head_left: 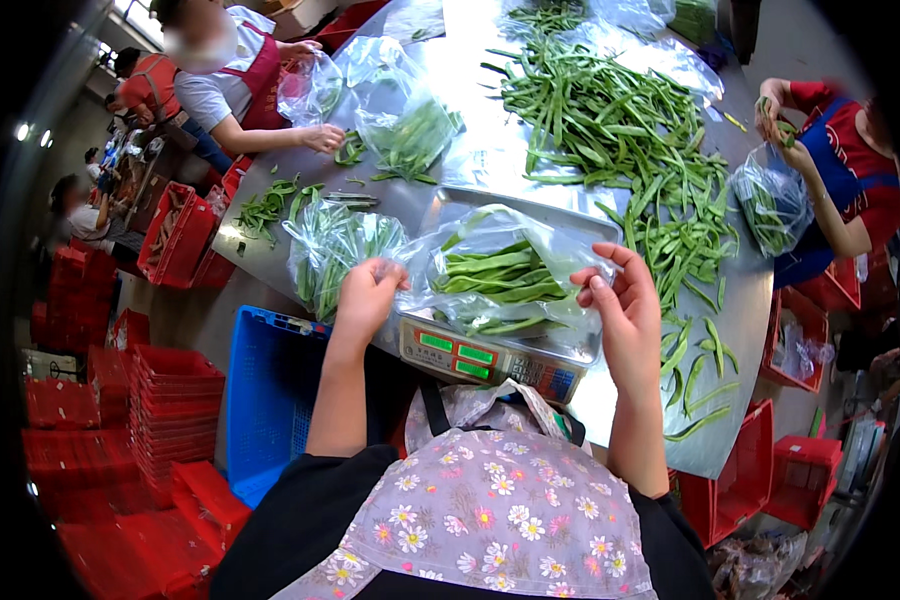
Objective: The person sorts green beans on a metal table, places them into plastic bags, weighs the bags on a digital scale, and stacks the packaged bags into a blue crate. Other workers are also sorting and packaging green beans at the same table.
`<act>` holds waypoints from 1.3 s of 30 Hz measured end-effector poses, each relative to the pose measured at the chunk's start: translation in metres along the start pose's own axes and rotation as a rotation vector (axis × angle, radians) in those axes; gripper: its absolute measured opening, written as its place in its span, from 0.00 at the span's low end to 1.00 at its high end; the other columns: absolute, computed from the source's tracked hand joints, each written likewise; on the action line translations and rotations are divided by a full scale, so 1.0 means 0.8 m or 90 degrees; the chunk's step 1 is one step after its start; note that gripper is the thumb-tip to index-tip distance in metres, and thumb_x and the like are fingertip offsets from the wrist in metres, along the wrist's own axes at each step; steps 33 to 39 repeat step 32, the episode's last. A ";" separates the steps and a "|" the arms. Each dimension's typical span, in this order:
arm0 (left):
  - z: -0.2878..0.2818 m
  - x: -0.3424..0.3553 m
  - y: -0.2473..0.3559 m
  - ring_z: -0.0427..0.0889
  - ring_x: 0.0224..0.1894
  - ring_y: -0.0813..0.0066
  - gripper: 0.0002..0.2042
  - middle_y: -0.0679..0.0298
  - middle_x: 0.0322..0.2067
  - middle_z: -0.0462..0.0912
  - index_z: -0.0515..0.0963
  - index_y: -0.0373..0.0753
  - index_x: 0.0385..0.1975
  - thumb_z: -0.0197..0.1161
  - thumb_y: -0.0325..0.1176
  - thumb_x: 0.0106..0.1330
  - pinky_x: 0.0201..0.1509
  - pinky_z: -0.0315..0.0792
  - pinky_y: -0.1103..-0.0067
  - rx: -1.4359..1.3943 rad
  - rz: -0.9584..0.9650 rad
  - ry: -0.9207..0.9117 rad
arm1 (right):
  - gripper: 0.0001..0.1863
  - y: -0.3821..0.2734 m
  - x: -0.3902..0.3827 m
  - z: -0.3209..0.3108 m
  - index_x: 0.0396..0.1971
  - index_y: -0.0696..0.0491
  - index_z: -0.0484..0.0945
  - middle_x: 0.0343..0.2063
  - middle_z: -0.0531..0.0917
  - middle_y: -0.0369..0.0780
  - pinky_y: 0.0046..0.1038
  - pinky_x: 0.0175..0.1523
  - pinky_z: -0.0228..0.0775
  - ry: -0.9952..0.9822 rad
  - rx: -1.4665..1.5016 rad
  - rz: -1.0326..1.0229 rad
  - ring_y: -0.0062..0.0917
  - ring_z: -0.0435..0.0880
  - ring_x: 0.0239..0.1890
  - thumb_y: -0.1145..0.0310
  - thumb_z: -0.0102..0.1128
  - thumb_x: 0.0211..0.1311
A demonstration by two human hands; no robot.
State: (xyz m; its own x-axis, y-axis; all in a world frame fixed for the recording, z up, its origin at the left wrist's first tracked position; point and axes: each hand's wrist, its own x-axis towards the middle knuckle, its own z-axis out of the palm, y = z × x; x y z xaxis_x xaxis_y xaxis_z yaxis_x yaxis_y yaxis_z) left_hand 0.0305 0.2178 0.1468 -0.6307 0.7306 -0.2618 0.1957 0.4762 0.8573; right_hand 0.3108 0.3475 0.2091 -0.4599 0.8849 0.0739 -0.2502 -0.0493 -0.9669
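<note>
A clear plastic bag (545, 232) of flat green beans (500, 275) lies on the metal pan of a weighing scale (440, 207) right before me. My left hand (370, 292) is closed, pinching the bag's left edge. On the other side my right hand (625, 305) has its thumb and fingertips closed on the bag's right edge, with the other fingers curled loosely. Between my hands the bag's mouth is spread and the beans lie mostly lengthwise from left to right. Another filled bag of beans (330, 255) rests beside the scale, close to my left hand.
A large heap of loose beans (610, 120) spreads over the metal table (715, 440) to the right. Co-workers stand at the far left (250, 80) and the right (840, 190), handling bags. A blue crate (270, 400) stands below the table's left edge; red crates (175, 400) are stacked beyond it.
</note>
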 end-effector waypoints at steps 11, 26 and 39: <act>0.021 -0.017 0.150 0.78 0.34 0.50 0.18 0.48 0.30 0.78 0.76 0.37 0.44 0.48 0.20 0.54 0.41 0.72 0.69 0.005 0.651 0.022 | 0.24 -0.026 0.054 0.008 0.43 0.62 0.74 0.37 0.82 0.48 0.31 0.50 0.68 -0.044 -0.538 -0.523 0.36 0.81 0.43 0.85 0.38 0.42; 0.052 0.033 -0.053 0.74 0.25 0.62 0.16 0.63 0.19 0.73 0.70 0.43 0.14 0.59 0.46 0.55 0.29 0.68 0.68 0.424 0.635 -0.076 | 0.13 0.105 0.092 -0.063 0.37 0.57 0.73 0.32 0.80 0.45 0.32 0.42 0.69 -0.192 -0.777 -0.099 0.34 0.78 0.36 0.73 0.54 0.49; 0.081 -0.001 -0.002 0.74 0.31 0.66 0.16 0.68 0.21 0.75 0.70 0.40 0.14 0.59 0.43 0.59 0.35 0.65 0.65 0.057 0.717 0.087 | 0.10 0.124 0.106 -0.058 0.32 0.60 0.75 0.34 0.80 0.48 0.33 0.45 0.69 -0.144 -0.435 -0.009 0.36 0.78 0.38 0.76 0.48 0.48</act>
